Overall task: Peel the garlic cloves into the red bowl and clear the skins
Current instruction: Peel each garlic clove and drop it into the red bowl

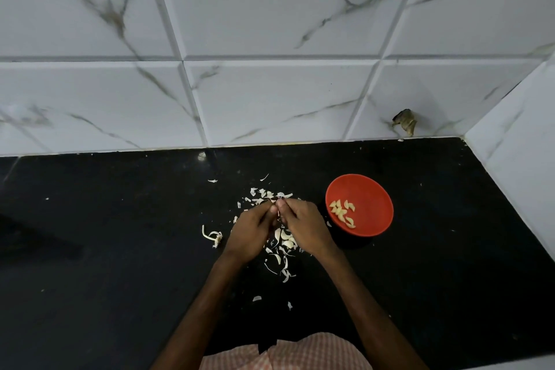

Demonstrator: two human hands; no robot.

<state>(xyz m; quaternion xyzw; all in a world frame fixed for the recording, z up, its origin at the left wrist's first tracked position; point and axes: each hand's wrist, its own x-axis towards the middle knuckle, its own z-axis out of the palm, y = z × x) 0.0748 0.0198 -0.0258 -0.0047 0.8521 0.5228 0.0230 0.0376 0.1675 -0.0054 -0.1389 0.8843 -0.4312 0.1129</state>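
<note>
Bench (120, 249) lies open left of the red bowl (369, 189), wall (270, 99) behind; beside it left grip (250, 231) and right grip (303, 225) pinch a garlic clove (280, 213).

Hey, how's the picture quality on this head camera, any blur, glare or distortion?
Head view: wide-angle lens skews the wall tiles; upper-left veins look smeared; black counter dim, one small glare spot near its back edge; left hand, right hand and red bowl sharp.

Bare forearms (210, 288) angle inward; the left hand (250, 233) and right hand (303, 224) meet at the fingertips, fingers curled, pinching a small scrap (279, 213) (too tiny to identify).
</note>
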